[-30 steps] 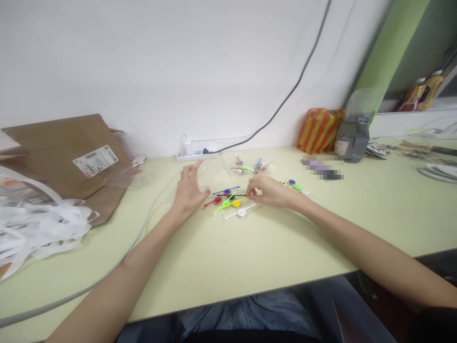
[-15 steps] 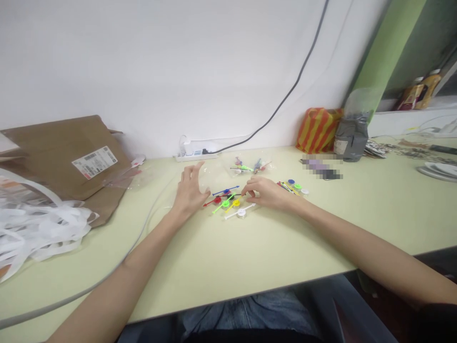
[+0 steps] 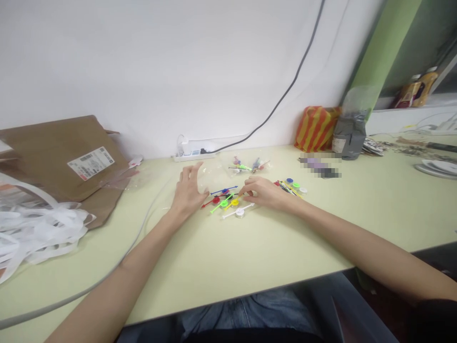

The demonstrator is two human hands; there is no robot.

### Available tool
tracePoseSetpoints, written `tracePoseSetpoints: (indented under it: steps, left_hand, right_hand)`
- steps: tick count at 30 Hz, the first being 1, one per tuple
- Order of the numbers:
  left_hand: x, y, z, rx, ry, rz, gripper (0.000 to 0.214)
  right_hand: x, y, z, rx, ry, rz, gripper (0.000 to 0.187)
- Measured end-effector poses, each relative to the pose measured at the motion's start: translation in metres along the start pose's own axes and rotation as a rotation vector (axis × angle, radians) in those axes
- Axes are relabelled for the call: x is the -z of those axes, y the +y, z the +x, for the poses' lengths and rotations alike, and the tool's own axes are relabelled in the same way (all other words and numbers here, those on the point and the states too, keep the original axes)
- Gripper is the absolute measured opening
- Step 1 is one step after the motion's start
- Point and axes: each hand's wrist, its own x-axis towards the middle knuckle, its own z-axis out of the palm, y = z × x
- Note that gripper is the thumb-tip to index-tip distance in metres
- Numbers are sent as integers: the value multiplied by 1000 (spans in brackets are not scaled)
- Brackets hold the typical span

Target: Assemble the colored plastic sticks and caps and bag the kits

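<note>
While the left hand (image 3: 187, 194) lies on the bench (image 3: 228, 257), grip released, the right hand (image 3: 267, 194) touches the sticks (image 3: 224, 202), though I cannot tell whether its grip holds one.

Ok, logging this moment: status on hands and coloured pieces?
Left hand open, palm down beside coloured plastic pieces. Right hand fingertips on the pile, grip unclear. Second pile by right wrist.
</note>
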Motion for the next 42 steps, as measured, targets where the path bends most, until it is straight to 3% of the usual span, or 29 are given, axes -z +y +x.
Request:
tracePoseSetpoints:
  steps: [9,16,23,29,37,42]
  left_hand:
    - [-1,-1,0,4,-10,10,84]
    - [-1,-1,-1,-7,1,6,87]
    - [-1,-1,0,-4,16,6,87]
    - [-1,2,-1,-72,12,10,87]
    - [1,13,-3,-244,-39,25,83]
    - [3,21,-5,-335,-60,-46,79]
  right_hand:
    - [-1,2,0,22,-31,40,11]
    - [0,0,1,19,86,84,13]
    - [9,0,0,21,323,97,17]
    - [16,15,-2,-172,593,-15,17]
    - [17,-7,1,-104,543,-95,20]
    - [11,-26,3,-41,554,23,20]
